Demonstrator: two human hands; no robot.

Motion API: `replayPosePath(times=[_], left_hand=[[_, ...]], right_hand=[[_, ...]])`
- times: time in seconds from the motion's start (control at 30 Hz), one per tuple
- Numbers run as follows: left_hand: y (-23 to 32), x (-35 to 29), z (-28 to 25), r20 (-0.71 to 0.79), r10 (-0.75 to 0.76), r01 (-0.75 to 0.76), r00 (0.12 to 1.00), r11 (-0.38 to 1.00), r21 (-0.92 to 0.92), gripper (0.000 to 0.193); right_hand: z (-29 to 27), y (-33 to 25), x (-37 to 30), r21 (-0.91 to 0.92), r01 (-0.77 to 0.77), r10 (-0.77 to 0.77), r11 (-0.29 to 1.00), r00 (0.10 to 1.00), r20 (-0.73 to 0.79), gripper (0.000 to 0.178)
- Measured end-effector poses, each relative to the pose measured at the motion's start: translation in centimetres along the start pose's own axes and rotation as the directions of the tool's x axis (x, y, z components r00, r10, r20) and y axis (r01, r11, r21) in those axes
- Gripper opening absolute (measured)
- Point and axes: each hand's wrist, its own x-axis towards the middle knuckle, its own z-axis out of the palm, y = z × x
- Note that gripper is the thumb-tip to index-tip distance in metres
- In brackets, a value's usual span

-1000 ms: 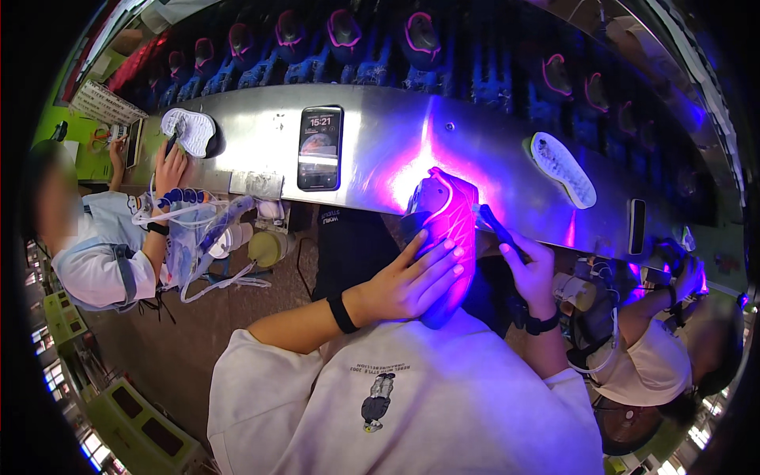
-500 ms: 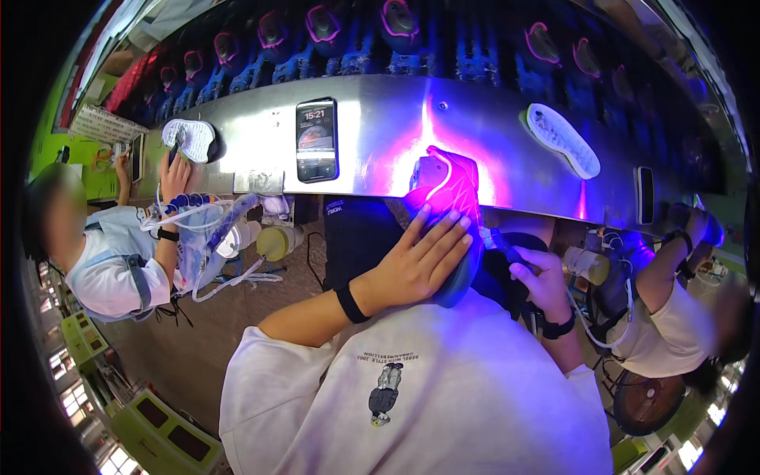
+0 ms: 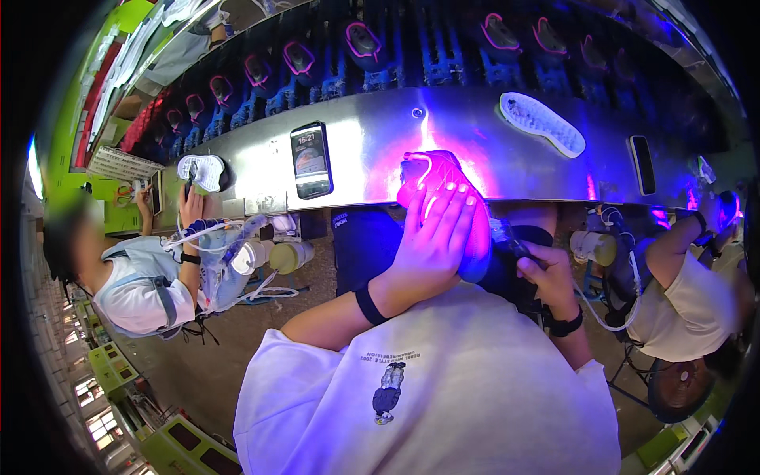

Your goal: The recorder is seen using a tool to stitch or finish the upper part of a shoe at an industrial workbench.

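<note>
A shoe upper (image 3: 454, 171), glowing pink and purple under coloured light, rests at the near edge of the metal bench, its near end overhanging toward my lap. My left hand (image 3: 431, 237) lies across it, fingers pressed together and bent over its top, holding it. To the right, just off the shoe's side, my right hand (image 3: 548, 277) grips the dark handle of a brush (image 3: 502, 231). The bristles point up and left, close to the shoe; whether they touch it I cannot tell. A thin white tube (image 3: 595, 318) runs near my right wrist.
On the metal bench (image 3: 364, 119) lie a phone (image 3: 311, 161), a white shoe sole (image 3: 542, 125) and a second phone (image 3: 643, 165). Behind runs a dark conveyor with several shoes (image 3: 362, 41). Co-workers sit left (image 3: 142, 293) and right (image 3: 689, 301); pale containers (image 3: 291, 256) hang below the bench.
My left hand has slid farther up over the shoe, its fingers now bent across the top. The shoe has turned slightly. My right hand keeps the brush beside it. The whole view has shifted.
</note>
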Motion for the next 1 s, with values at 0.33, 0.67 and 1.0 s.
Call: replayPosePath(times=[0.33, 0.67, 1.0], left_hand=[[1.7, 3.2, 0.4, -0.029, -0.032, 0.035, 0.999, 0.994, 0.107, 0.072], [1.3, 7.5, 2.9, -0.211, -0.028, 0.064, 0.977, 0.984, 0.165, 0.064], [-2.0, 11.1, 0.5, -0.181, -0.131, 0.116, 0.975, 0.989, -0.091, 0.088]], right_hand=[[-0.4, 0.7, -3.0, 0.175, -0.013, 0.017, 0.984, 1.000, -0.024, 0.039], [-0.1, -2.5, -3.7, -0.146, 0.079, -0.133, 0.986, 0.904, -0.406, 0.033], [-3.5, -9.2, 2.3, -0.628, 0.247, -0.433, 0.738, 0.887, -0.161, 0.032]])
